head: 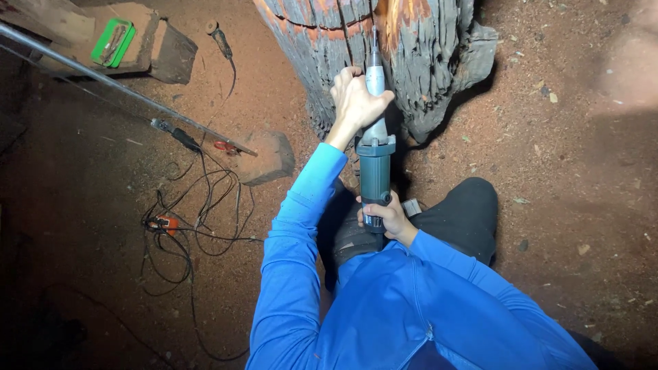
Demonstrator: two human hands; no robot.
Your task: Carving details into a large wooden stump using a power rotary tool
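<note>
I hold a long teal and grey die grinder (375,161) pointing away from me at a large weathered tree stump (411,55) with charred ridges and orange bare wood. My left hand (356,103) wraps the grinder's grey neck close to the stump. At the tool's rear end, my right hand (387,218) grips the teal body near my knee. The grinder's tip reaches into a groove in the stump and is hard to make out.
Red dirt ground all around. Tangled black cables (195,219) lie to the left, with a metal rod (123,89), a stone block (271,157) and a wooden block bearing a green case (113,42). Another tool (221,40) lies near the stump.
</note>
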